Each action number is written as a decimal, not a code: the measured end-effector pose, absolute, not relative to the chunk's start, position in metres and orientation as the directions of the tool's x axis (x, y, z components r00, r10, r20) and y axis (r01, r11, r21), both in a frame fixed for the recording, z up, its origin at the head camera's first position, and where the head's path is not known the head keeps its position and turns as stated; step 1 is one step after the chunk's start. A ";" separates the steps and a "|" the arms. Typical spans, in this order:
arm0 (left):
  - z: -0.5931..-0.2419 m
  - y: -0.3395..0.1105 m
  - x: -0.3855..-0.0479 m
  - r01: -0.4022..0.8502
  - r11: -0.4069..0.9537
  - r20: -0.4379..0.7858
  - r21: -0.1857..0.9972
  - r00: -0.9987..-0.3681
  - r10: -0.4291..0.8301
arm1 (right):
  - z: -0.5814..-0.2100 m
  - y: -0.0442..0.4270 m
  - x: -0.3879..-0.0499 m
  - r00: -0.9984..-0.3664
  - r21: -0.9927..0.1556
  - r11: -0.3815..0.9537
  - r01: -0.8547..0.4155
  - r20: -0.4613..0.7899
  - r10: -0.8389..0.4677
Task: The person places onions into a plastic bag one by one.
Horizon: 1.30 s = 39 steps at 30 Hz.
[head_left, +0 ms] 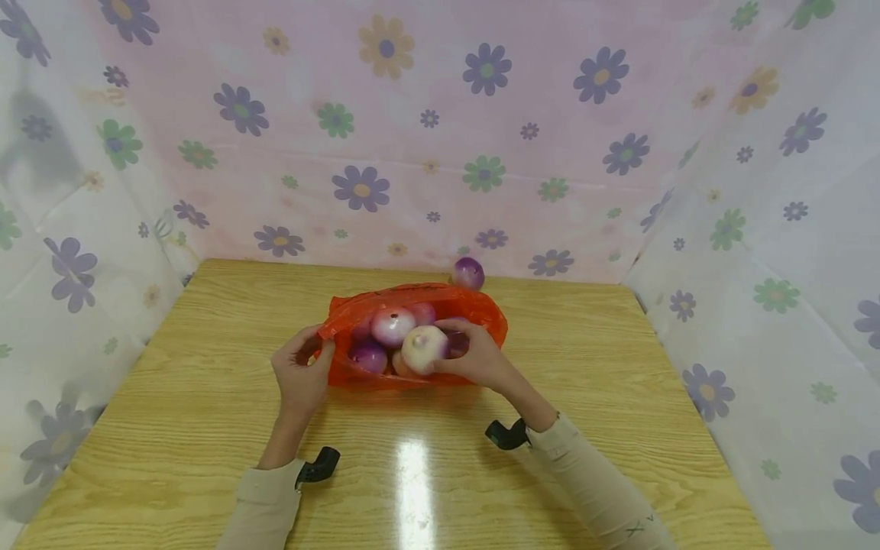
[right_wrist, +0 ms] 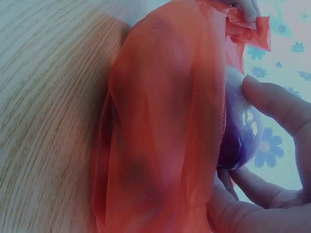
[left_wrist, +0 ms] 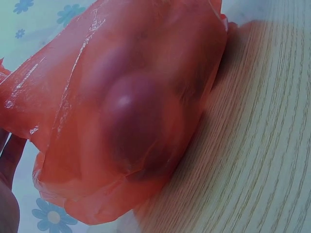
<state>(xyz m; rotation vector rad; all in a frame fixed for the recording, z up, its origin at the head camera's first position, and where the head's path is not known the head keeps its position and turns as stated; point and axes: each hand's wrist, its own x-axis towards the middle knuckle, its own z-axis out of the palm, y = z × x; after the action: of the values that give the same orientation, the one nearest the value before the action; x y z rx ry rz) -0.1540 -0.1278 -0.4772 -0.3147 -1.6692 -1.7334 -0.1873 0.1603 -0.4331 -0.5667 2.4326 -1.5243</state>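
A red plastic bag [head_left: 412, 292] lies on its side on the table, its mouth spread and several red onions [head_left: 393, 327] inside. At the left end of the mouth, my left hand [head_left: 302, 373] pinches the bag's rim between thumb and fingers. My right hand [head_left: 477, 353] grips one onion [head_left: 424, 349], its pale end facing up, at the bag's mouth. In the right wrist view that onion [right_wrist: 241, 124] shows glossy purple between thumb and fingers, partly behind the red film. The left wrist view shows a dark onion [left_wrist: 136, 121] through the bag's side.
A single red onion [head_left: 469, 273] stands outside the bag, at the table's back edge by the curtain. The wood-grain table [head_left: 584, 367] is enclosed by flowered curtains [head_left: 426, 137] at the back and both sides. Black wrist mounts [head_left: 507, 435] sit at both cuffs.
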 end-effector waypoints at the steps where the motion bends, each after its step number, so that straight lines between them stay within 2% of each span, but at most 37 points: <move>1: -0.477 -0.128 -0.154 0.623 0.075 0.612 0.778 -0.727 -0.312 | -0.433 0.160 -0.187 -0.903 -0.900 0.386 -0.203 0.020 -0.429; 13: -0.477 -0.126 -0.154 0.614 0.079 0.604 0.785 -0.731 -0.318 | -0.429 0.165 -0.186 -0.904 -0.884 0.419 -0.209 0.011 -0.428; 20: -0.474 -0.125 -0.155 0.632 0.074 0.620 0.771 -0.719 -0.313 | -0.427 0.159 -0.187 -0.889 -0.910 0.373 -0.179 -0.013 -0.458; 28: -0.470 -0.126 -0.156 0.635 0.082 0.625 0.768 -0.716 -0.311 | -0.427 0.141 -0.190 -0.852 -0.923 0.297 -0.243 0.057 -0.520; 39: -0.464 -0.126 -0.157 0.621 0.079 0.611 0.780 -0.728 -0.312 | -0.432 0.120 -0.193 -0.809 -0.892 0.327 -0.311 0.068 -0.584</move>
<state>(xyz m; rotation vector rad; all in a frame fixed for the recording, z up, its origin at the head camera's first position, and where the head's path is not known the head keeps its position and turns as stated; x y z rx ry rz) -0.1569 -0.1262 -0.4643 -0.3094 -1.6747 -1.7309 -0.1928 0.1201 -0.4320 -0.8073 2.3293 -1.4743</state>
